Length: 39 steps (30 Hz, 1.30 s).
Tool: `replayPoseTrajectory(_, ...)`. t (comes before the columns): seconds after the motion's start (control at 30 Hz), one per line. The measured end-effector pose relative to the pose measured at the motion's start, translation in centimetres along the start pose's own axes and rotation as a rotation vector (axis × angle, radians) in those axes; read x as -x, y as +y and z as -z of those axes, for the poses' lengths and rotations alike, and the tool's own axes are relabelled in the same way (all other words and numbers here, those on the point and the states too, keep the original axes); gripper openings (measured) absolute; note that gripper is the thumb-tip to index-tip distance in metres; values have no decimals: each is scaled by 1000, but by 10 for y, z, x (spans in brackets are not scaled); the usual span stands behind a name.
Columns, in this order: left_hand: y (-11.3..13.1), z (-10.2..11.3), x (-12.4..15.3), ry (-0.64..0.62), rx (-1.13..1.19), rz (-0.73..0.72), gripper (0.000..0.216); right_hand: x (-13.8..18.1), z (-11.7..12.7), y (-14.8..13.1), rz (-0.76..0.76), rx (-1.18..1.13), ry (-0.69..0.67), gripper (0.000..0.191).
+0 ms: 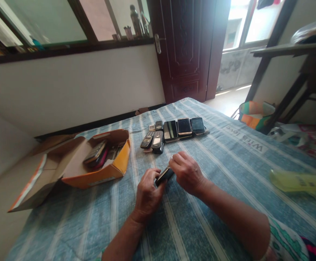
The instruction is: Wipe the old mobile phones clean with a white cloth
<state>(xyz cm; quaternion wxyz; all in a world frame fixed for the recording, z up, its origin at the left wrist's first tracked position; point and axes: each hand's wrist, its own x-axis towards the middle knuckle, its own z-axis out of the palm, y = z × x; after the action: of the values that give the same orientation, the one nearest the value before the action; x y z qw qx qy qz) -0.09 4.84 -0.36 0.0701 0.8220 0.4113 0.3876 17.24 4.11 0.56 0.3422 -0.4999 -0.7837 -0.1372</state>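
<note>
Between my two hands is a dark mobile phone (164, 176), tilted and held just above the striped cloth. My left hand (148, 192) grips its lower left end, thumb on the near side and fingers behind. The fingers of my right hand (186, 170) are closed at its upper right end; they hide that part, so I cannot see exactly what they pinch. Beyond my hands lie old keypad phones (158, 140) in a small group. To their right, touchscreen phones (184, 127) rest in stacks side by side.
An open orange cardboard box (98, 177) with several phones (95, 154) inside stands at the left. A yellow see-through item (296, 180) lies at the right on the striped cloth (214, 217). Behind are a dark red door (185, 47) and a table (296, 49).
</note>
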Motion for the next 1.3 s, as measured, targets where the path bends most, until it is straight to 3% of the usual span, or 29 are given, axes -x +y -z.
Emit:
replayPoseTrajectory(0.3,0,0,0,-9,-8,22,6,3,-13,22,-287,-129,28,24)
replayPoseTrajectory(0.57,1,1,-1,-2,9,-1,5,2,-1,-13,83,0,17,23)
replayPoseTrajectory(0.73,1,1,-2,-3,7,1,3,2,0,-20,147,-21,37,23)
replayPoseTrajectory(0.9,2,2,-1,-20,8,15,7,1,-5,4,-66,-120,58,26)
replayPoseTrajectory(1.03,0,0,-1,-28,-2,19,6,0,-14,20,-376,-404,96,26)
replayPoseTrajectory(1.13,-3,-2,-1,-54,-46,39,5,-1,-18,27,-606,-589,45,28)
replayPoseTrajectory(1.3,-1,-6,-9,-141,-153,57,5,-2,-18,32,-697,-641,-32,29)
